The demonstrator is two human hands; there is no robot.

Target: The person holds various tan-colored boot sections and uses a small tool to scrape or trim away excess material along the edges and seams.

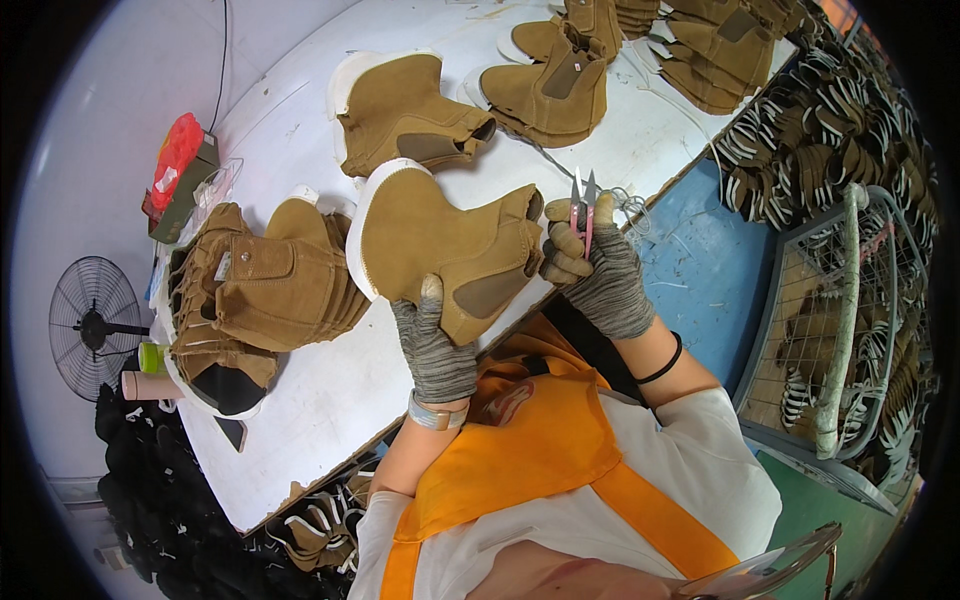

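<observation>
A tan suede ankle boot upper (420, 235) with a white edge and a brown elastic side panel lies tilted over the table's near edge. My left hand (432, 345), in a grey striped glove, grips it from below, thumb on the suede. My right hand (600, 270), gloved alike with tan fingertips, is closed around small pink-handled thread snips (583, 215), their blades pointing up. Its fingers are close to the boot's top opening; whether they touch it I cannot tell. A similar boot upper (400, 110) lies just beyond.
More tan uppers are stacked on the white table (330, 400) at left (275, 285) and far right (720, 50). A wire cart (800, 320) stands at right by heaped uppers. A fan (95, 325) and a green box (185, 190) with red plastic are at left.
</observation>
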